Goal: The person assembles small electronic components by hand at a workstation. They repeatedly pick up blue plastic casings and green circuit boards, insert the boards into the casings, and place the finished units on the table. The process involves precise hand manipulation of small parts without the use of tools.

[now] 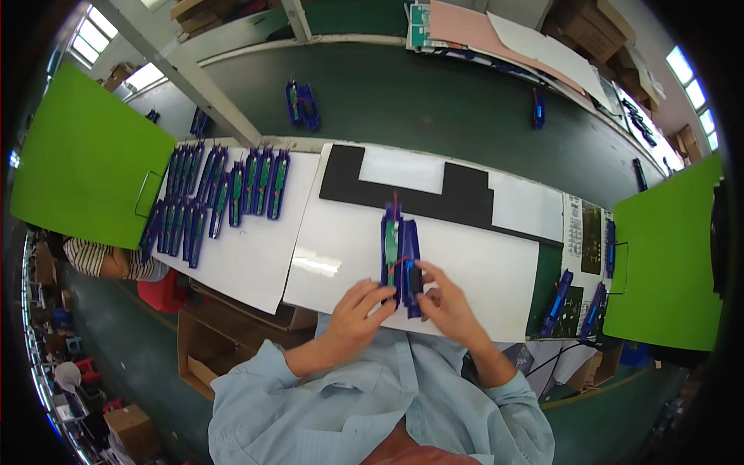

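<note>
Clad in light blue long-sleeved collared shirt, sleeves reaching both wrists, cuffs loose. Left hand (358,308) and right hand (447,305) bare, ungloved.

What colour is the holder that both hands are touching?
The holder is blue, with a green board in it; the head view shows it.
</note>
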Available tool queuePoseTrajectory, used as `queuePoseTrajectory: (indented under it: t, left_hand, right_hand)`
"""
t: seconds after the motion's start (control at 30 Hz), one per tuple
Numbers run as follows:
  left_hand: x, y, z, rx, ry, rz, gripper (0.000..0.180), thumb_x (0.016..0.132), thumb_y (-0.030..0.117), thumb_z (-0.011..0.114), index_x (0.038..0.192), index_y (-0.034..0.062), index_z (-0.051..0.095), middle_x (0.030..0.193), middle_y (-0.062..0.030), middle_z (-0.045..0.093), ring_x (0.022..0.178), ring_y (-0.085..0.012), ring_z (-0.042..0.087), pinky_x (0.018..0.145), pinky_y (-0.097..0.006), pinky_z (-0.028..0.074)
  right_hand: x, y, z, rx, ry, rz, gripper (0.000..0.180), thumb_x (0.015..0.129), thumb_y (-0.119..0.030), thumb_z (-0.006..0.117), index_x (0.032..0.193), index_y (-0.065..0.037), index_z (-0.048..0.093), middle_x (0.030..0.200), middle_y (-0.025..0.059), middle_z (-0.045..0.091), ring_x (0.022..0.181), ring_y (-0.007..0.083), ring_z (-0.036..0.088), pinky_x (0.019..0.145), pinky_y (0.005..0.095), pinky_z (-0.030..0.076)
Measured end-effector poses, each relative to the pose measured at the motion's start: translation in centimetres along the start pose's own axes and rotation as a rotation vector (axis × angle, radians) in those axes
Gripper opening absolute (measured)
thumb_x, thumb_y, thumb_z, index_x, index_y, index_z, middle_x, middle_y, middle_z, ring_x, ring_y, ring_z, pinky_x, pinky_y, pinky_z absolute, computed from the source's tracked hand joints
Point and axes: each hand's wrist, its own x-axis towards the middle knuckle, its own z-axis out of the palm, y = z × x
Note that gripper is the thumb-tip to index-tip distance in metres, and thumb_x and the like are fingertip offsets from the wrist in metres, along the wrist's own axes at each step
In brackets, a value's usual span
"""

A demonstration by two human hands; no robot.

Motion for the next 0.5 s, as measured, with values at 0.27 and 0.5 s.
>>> queuePoseTrajectory:
  t: [0.27,0.5]
  left_hand:
    - [20.3,-14.6,6.0,0.154,0.101,0.082,0.012,0.091,0.007,0.075,0.101,0.0032,0.069,0.111,-0.0102,0.071,0.104,-0.0323,0.068,0.092,-0.046,0.055]
    - [21.2,-14.3,11.1,0.129,0.170,0.007,0.035,0.093,0.002,0.071,0.127,0.0048,0.068,0.130,-0.0137,0.069,0.106,-0.0373,0.066,0.097,-0.050,0.051]
  right_hand:
    - [21.7,-2.5,-11.4,-0.094,0.114,-0.163,0.056,0.102,0.000,0.061,0.156,0.000,0.044,0.116,0.0182,0.066,0.080,0.0174,0.073,0.064,0.0307,0.061]
    - [29.6,3.1,-24.5,-0.749,0.608,-0.398,0.061,0.095,-0.012,0.077,0.149,0.000,0.051,0.126,0.0211,0.066,0.104,0.0339,0.072,0.092,0.0461,0.060]
